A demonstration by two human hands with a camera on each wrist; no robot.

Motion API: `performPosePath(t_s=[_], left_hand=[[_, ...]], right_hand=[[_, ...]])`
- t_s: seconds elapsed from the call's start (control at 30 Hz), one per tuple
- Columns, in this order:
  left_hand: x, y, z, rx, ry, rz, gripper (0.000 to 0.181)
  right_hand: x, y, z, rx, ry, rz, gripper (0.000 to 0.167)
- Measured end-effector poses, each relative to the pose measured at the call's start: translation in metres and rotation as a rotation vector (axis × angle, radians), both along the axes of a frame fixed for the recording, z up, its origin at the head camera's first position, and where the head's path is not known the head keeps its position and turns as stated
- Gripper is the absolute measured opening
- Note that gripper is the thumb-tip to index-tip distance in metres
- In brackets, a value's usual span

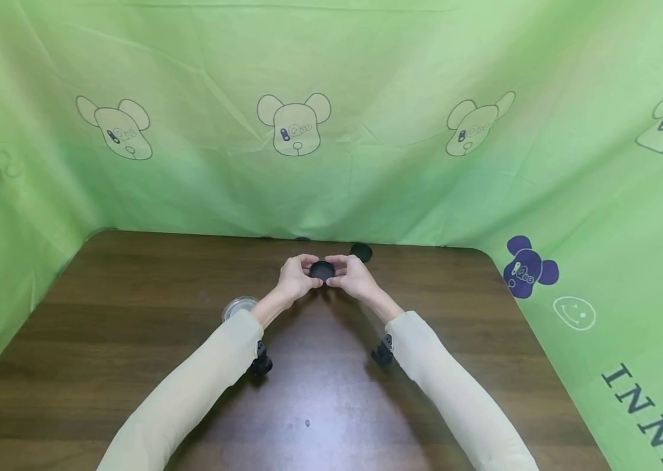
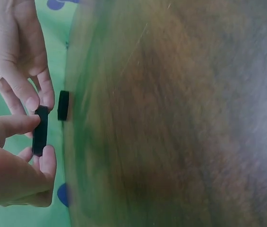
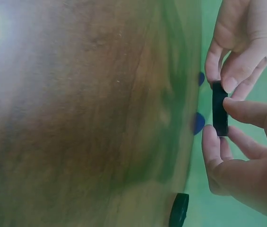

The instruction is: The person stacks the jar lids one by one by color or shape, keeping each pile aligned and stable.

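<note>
A flat, thick black disc (image 1: 322, 271) is held up between both hands over the far part of the table. My left hand (image 1: 294, 279) pinches its left edge with thumb and fingers. On the opposite edge my right hand (image 1: 356, 277) grips it the same way. Seen edge-on in the left wrist view, the disc (image 2: 40, 131) has fingertips of both hands on its rim. A second black disc (image 1: 361, 252) lies on the table just beyond the right hand. Partly covered by the left forearm is a clear round object (image 1: 238, 305); its kind cannot be made out.
The brown wooden table (image 1: 331, 392) ends at a green cloth (image 1: 202, 183) with printed bear heads, which hangs at the back and both sides. A small dark mark (image 1: 307, 423) shows on the tabletop near the front. Small black wrist cameras sit below both forearms.
</note>
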State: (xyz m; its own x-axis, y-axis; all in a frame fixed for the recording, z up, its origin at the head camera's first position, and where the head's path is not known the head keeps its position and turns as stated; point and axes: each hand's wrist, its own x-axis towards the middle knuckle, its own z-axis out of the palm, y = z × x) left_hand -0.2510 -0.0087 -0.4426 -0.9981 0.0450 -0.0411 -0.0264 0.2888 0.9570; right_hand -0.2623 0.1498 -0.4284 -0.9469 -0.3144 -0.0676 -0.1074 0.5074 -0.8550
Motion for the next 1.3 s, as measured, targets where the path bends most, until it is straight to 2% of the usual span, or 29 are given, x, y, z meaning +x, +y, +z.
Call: performPosePath(t_s=[0.3,0.5,0.77,1.0,1.17,1.3], left_hand=[[0.016,0.009,0.0,-0.007,0.035,-0.055,0.05],[0.027,0.024,-0.001,0.03,0.007,-0.1,0.051],[0.038,0.045,-0.005,0.003,0.033,-0.12,0.057],[0.047,0.056,-0.007,-0.013,0.03,-0.155,0.049],[0.052,0.065,-0.008,-0.035,0.031,-0.192,0.047],[0.057,0.071,-0.011,-0.054,0.036,-0.238,0.046]], right_hand=[[0.021,0.015,0.003,0.002,0.049,0.016,0.053],[0.035,0.036,0.0,-0.003,0.071,0.034,0.052],[0.049,0.06,-0.003,-0.013,0.059,0.041,0.053],[0.059,0.075,-0.007,-0.004,0.067,0.045,0.051],[0.068,0.085,-0.009,0.023,0.046,0.032,0.05],[0.074,0.093,-0.011,0.023,0.035,0.057,0.049]])
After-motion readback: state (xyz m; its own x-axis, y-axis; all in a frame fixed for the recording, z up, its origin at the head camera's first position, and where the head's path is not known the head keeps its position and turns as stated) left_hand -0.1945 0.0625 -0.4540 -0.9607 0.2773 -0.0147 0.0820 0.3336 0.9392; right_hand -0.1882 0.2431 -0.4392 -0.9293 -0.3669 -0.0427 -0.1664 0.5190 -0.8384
